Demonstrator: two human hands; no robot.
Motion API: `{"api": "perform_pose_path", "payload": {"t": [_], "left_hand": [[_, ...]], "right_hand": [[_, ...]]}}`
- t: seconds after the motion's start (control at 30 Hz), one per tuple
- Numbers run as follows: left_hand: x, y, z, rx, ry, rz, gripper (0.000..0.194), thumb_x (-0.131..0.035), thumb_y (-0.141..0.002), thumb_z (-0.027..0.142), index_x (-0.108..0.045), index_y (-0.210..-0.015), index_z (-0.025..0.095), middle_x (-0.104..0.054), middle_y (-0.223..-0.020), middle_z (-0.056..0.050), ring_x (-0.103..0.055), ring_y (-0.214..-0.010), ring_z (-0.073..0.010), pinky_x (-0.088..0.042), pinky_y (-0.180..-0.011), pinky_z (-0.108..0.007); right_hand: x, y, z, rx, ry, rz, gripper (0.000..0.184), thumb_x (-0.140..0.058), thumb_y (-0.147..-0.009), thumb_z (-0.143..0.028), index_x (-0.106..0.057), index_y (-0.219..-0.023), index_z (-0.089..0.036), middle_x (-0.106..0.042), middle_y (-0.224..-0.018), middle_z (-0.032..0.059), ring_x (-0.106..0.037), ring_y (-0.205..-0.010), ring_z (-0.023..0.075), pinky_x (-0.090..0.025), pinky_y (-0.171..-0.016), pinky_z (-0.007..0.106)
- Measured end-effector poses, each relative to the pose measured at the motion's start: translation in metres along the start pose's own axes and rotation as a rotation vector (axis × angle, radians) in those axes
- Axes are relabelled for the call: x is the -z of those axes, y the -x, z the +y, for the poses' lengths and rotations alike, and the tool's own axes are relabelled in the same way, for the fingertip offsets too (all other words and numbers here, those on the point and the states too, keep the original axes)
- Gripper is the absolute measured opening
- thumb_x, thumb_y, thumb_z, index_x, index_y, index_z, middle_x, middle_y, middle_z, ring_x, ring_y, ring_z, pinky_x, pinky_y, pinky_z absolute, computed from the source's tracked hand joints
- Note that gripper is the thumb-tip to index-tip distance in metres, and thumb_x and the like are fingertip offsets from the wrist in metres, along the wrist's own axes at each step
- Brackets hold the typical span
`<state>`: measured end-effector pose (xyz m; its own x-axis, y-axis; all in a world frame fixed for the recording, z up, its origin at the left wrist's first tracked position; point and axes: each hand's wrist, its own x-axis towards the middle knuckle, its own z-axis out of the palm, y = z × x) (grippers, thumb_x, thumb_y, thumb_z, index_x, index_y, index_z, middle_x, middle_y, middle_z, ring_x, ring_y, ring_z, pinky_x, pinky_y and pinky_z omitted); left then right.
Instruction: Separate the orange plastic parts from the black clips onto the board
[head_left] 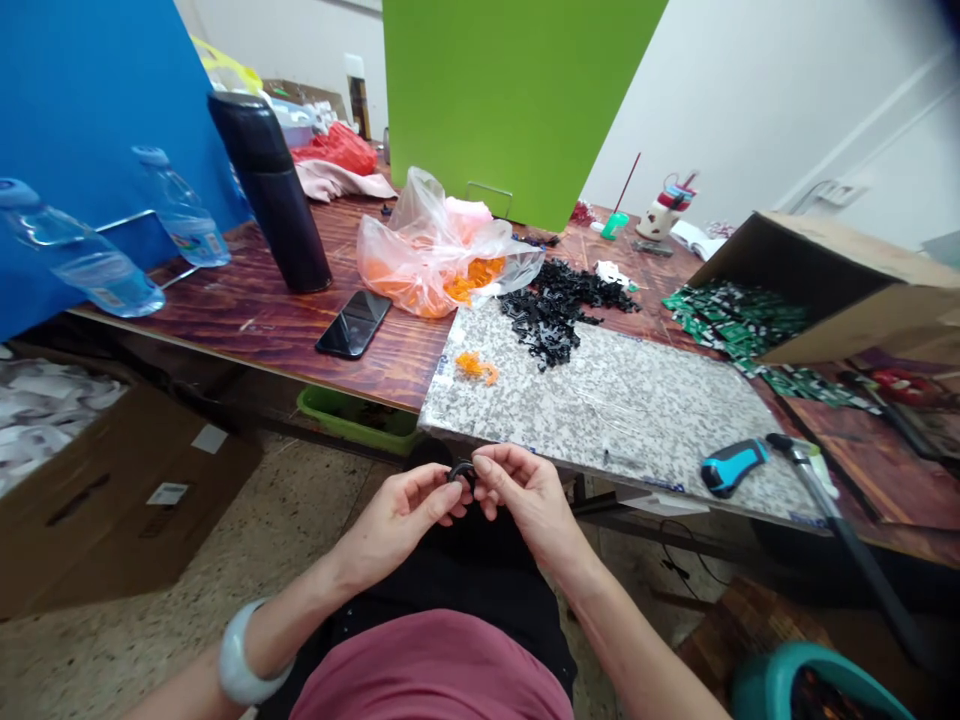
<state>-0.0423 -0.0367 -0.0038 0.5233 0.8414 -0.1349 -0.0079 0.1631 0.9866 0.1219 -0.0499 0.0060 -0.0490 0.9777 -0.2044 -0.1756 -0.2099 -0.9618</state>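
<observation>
Between my two hands is a small curved black plastic part (pixel 462 474), held just in front of the bench edge above my lap. My left hand (pixel 420 503) pinches one side of it between thumb and fingers. On the other side, my right hand (pixel 519 488) grips it with closed thumb and fingertips. The fingers hide much of the part. Beyond them lies a speckled stone slab (pixel 517 405). A heap of small black plastic parts (pixel 555 305) rests at its far edge, and a few orange plastic pieces (pixel 476 368) lie on its left side.
Left of the slab are a phone (pixel 354 324), a dark flask (pixel 277 195) and a plastic bag (pixel 420 250) with orange pieces. To the right, a cardboard box (pixel 862 270) spills green-and-white pieces (pixel 739 315). A blue-handled tool (pixel 733 467) and a black-handled hammer-like tool (pixel 847 540) lie nearby.
</observation>
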Motion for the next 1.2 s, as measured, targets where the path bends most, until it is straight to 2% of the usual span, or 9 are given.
{"api": "perform_pose_path", "payload": {"t": [0.13, 0.27, 0.43, 0.67, 0.8, 0.87, 1.0, 1.1, 1.2], "left_hand": [[-0.006, 0.001, -0.008, -0.050, 0.004, 0.054, 0.023, -0.049, -0.092, 0.030, -0.065, -0.085, 0.015, -0.066, -0.076, -0.001, -0.060, -0.070, -0.0129, -0.048, -0.067, -0.023], [-0.005, -0.001, -0.009, -0.078, -0.049, 0.097, 0.022, -0.048, -0.092, 0.029, -0.064, -0.086, 0.016, -0.065, -0.072, -0.001, -0.059, -0.066, -0.0129, -0.048, -0.064, -0.023], [-0.003, 0.000, 0.001, -0.140, -0.170, 0.049, 0.026, -0.043, -0.093, 0.027, -0.061, -0.076, 0.017, -0.058, -0.064, 0.001, -0.055, -0.061, -0.0124, -0.043, -0.060, -0.022], [-0.003, 0.000, 0.005, -0.144, -0.182, 0.087, 0.031, -0.045, -0.092, 0.031, -0.057, -0.067, 0.018, -0.051, -0.059, 0.002, -0.049, -0.057, -0.0121, -0.040, -0.057, -0.022], [0.000, -0.014, -0.003, -0.035, -0.022, 0.112, 0.027, -0.048, -0.090, 0.035, -0.058, -0.073, 0.017, -0.051, -0.059, 0.003, -0.048, -0.056, -0.0119, -0.040, -0.056, -0.022], [0.002, -0.020, -0.005, 0.019, 0.079, 0.127, 0.028, -0.050, -0.088, 0.039, -0.057, -0.074, 0.017, -0.050, -0.058, 0.003, -0.048, -0.055, -0.0116, -0.040, -0.055, -0.022], [0.007, -0.027, -0.006, 0.080, 0.251, 0.190, 0.029, -0.054, -0.085, 0.043, -0.054, -0.072, 0.017, -0.050, -0.058, 0.004, -0.048, -0.053, -0.0103, -0.038, -0.053, -0.022], [0.011, -0.027, -0.007, 0.111, 0.339, 0.203, 0.032, -0.054, -0.085, 0.046, -0.054, -0.075, 0.016, -0.050, -0.061, 0.004, -0.048, -0.054, -0.0103, -0.038, -0.053, -0.022], [0.014, -0.027, -0.008, 0.128, 0.414, 0.202, 0.033, -0.052, -0.086, 0.047, -0.055, -0.079, 0.015, -0.052, -0.062, 0.002, -0.050, -0.056, -0.0115, -0.040, -0.055, -0.024]], "right_hand": [[-0.003, 0.007, 0.000, -0.004, -0.037, 0.024, 0.030, -0.069, -0.074, -0.043, -0.061, -0.080, -0.015, -0.061, -0.061, -0.0010, -0.051, -0.046, 0.0075, -0.043, -0.046, 0.021], [0.000, 0.009, -0.008, 0.029, 0.162, -0.001, 0.026, -0.066, -0.078, -0.040, -0.062, -0.081, -0.015, -0.059, -0.067, -0.0008, -0.049, -0.051, 0.0072, -0.040, -0.046, 0.020], [-0.003, 0.012, -0.015, 0.160, 0.303, -0.019, 0.018, -0.059, -0.085, -0.035, -0.062, -0.087, -0.017, -0.061, -0.075, 0.0007, -0.054, -0.063, 0.0101, -0.043, -0.057, 0.022], [-0.016, 0.014, -0.013, 0.341, 0.502, 0.068, 0.019, -0.048, -0.091, -0.030, -0.055, -0.076, -0.018, -0.054, -0.068, -0.0001, -0.050, -0.060, 0.0109, -0.040, -0.056, 0.024], [-0.003, -0.013, -0.020, 0.301, 0.618, -0.045, 0.019, -0.052, -0.088, -0.031, -0.061, -0.079, -0.018, -0.059, -0.070, 0.0014, -0.054, -0.063, 0.0129, -0.043, -0.059, 0.024], [0.011, -0.035, -0.027, 0.347, 0.714, -0.075, 0.018, -0.053, -0.088, -0.032, -0.065, -0.086, -0.018, -0.064, -0.078, 0.0029, -0.057, -0.069, 0.0144, -0.044, -0.064, 0.025], [0.046, -0.086, -0.038, 0.510, 1.047, 0.076, 0.017, -0.052, -0.089, -0.024, -0.066, -0.097, -0.020, -0.063, -0.093, 0.0065, -0.057, -0.079, 0.0173, -0.044, -0.073, 0.029], [0.066, -0.115, -0.039, 0.554, 1.229, -0.055, 0.019, -0.053, -0.087, -0.017, -0.066, -0.101, -0.021, -0.059, -0.099, 0.0075, -0.055, -0.091, 0.0193, -0.042, -0.082, 0.031], [0.073, -0.129, -0.037, 0.565, 1.263, -0.188, 0.015, -0.054, -0.088, -0.019, -0.066, -0.096, -0.021, -0.058, -0.099, 0.0065, -0.053, -0.096, 0.0191, -0.041, -0.087, 0.031]]}}
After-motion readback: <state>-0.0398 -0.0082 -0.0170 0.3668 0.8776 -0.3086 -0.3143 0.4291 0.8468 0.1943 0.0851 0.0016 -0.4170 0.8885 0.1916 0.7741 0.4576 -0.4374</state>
